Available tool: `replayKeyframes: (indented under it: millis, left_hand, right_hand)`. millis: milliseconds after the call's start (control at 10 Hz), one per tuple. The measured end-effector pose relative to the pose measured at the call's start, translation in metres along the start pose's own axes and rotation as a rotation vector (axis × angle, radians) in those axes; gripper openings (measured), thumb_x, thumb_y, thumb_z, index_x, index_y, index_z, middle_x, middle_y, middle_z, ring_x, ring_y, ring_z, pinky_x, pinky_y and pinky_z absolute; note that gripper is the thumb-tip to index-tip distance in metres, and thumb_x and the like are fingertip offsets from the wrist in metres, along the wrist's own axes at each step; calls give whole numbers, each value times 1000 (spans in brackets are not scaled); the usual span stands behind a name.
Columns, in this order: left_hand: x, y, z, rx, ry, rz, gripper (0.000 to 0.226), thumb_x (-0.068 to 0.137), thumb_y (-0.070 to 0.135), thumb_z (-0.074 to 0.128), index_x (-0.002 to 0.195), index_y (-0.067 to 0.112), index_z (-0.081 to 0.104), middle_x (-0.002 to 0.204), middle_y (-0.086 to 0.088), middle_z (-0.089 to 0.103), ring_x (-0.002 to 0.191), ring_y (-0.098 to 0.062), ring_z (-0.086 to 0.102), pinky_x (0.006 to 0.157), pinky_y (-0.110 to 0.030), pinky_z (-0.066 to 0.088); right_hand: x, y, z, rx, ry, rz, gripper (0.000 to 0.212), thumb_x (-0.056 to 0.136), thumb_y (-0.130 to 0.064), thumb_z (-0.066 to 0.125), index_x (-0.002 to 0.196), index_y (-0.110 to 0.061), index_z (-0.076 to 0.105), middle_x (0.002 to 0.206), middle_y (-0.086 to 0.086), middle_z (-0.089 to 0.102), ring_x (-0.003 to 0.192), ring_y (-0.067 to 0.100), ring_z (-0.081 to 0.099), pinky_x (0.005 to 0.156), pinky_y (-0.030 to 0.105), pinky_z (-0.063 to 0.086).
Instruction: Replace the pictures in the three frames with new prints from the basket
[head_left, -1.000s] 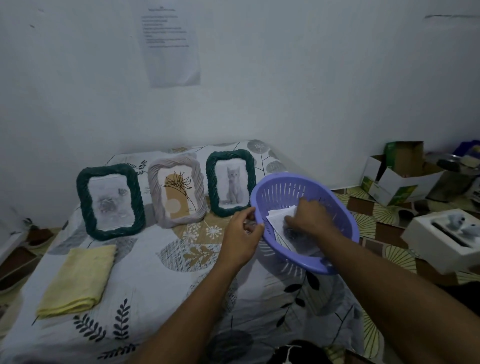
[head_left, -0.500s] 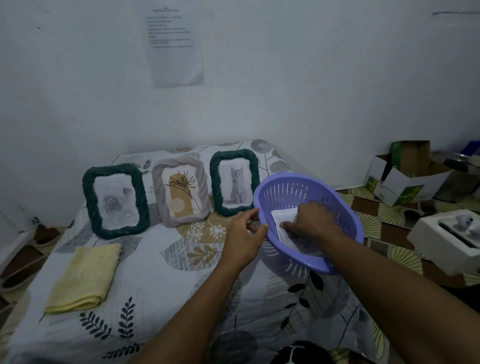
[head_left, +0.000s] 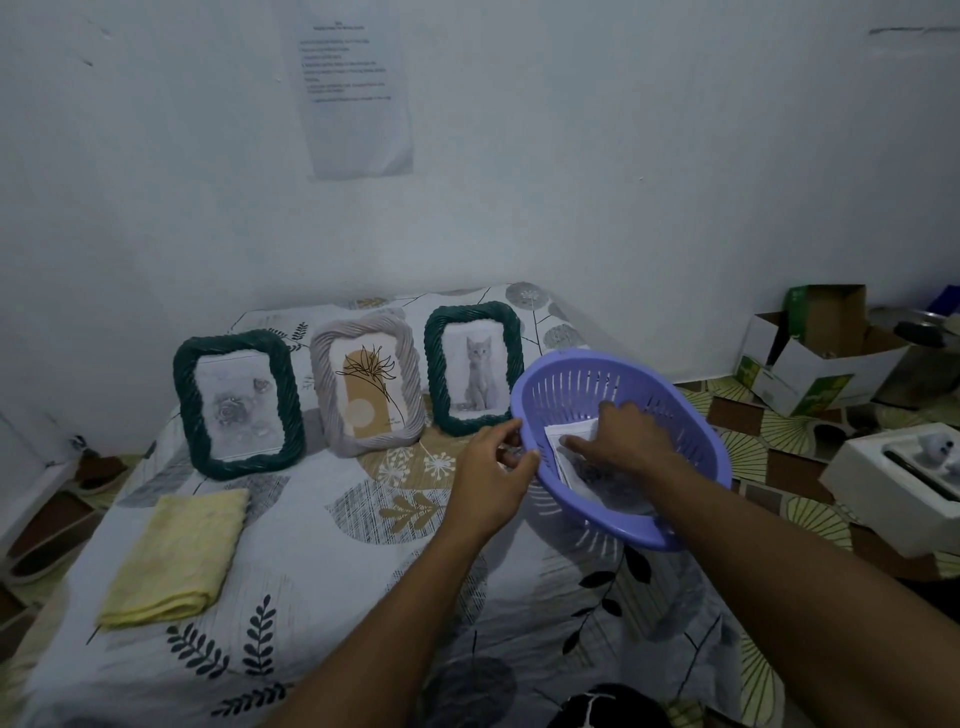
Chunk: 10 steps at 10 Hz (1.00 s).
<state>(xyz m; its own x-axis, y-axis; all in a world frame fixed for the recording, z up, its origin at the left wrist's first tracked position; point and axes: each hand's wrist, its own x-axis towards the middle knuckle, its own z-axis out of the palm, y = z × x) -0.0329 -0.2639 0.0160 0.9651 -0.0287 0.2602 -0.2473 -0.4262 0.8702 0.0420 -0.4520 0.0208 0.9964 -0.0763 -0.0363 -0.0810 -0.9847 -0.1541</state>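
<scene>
left hand (head_left: 488, 483) fingers pinch the rim of the lilac slotted plastic basket (head_left: 691, 415), which sits tilted on the bed (head_left: 322, 571); right hand (head_left: 618, 441) fingers lie fairly flat on the prints (head_left: 571, 434) inside, no pinch visible. Risk: thin paper sheets cling so two lift at once, or crease. Rope-twist left green frame (head_left: 182, 395), grey frame (head_left: 322, 384), right green frame (head_left: 434, 364) hold old pictures

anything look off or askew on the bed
Only the purple basket: it is tilted, opening toward the camera, with the left hand gripping its rim and the right hand on the prints inside. Nothing is spilled.
</scene>
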Motion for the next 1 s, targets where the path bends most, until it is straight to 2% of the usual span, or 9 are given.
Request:
replayKeyframes:
  millis: [100, 200, 300, 400, 500, 600, 800, 900, 1000]
  left_hand:
    - [0, -1, -10, 53, -49, 42, 42, 94, 29, 58, 134, 18, 51, 114, 1, 55, 91, -11, 56, 79, -23, 43]
    - [1, -14, -40, 212, -25, 74, 39, 95, 29, 56, 131, 15, 53, 115, -1, 54, 99, -14, 53, 82, -22, 41]
    - [-1, -33, -82, 426, -6, 89, 45, 92, 36, 52, 130, 10, 54, 122, -11, 57, 112, -25, 52, 94, -33, 41]
    - [-11, -53, -119, 671, 15, 86, 54, 89, 47, 42, 128, 13, 57, 122, -10, 59, 111, -27, 54, 91, -35, 42]
    - [-27, -75, -143, 807, 31, 32, 65, 84, 57, 30, 126, 17, 60, 124, -7, 60, 112, -27, 55, 91, -38, 46]
    - [-47, -103, -148, 885, -40, -46, 73, 84, 61, 24, 131, 15, 56, 136, -11, 54, 123, -30, 50, 100, -42, 41]
    - [-69, -131, -143, 929, -55, -71, 71, 90, 60, 20, 143, 20, 42, 151, -8, 38, 139, -28, 34, 115, -43, 26]
    - [-64, -124, -146, 925, -40, -76, 72, 89, 61, 15, 146, 22, 38, 154, -5, 32, 142, -25, 28, 117, -41, 22]
    - [-68, -113, -148, 913, -3, -48, 67, 91, 60, 20, 147, 25, 36, 155, -1, 29, 143, -23, 27, 118, -40, 21]
  right_hand:
    - [-1, -6, -12, 5, 60, -103, 72, 85, -65, 52, 134, -14, 45, 131, 14, 52, 113, 33, 54, 89, 42, 50]
    - [-6, -22, -25, 48, 107, -217, 58, 89, -58, 52, 127, -14, 52, 127, 11, 57, 111, 31, 55, 89, 43, 50]
    - [-20, -54, -33, 127, 201, -358, 51, 90, -51, 53, 128, -16, 53, 125, 8, 59, 112, 29, 55, 89, 42, 49]
    - [-41, -94, -27, 195, 258, -534, 42, 90, -44, 54, 123, -19, 55, 122, 6, 58, 113, 27, 52, 91, 43, 47]
    - [-62, -128, -3, 214, 193, -649, 40, 90, -41, 54, 123, -18, 55, 123, 5, 55, 114, 25, 49, 92, 42, 46]
    - [-77, -144, 40, 185, 77, -640, 43, 91, -42, 51, 128, -20, 52, 129, 5, 51, 118, 25, 46, 94, 39, 43]
    - [-82, -137, 95, 163, 179, -598, 46, 89, -51, 39, 125, -24, 52, 124, -3, 49, 114, 18, 45, 95, 36, 36]
    - [-76, -140, 89, 196, 197, -576, 46, 89, -52, 40, 125, -26, 52, 125, -5, 49, 115, 16, 45, 97, 34, 36]
    - [-81, -138, 95, 229, 162, -563, 49, 90, -53, 38, 128, -25, 50, 134, -6, 47, 122, 14, 42, 104, 32, 33]
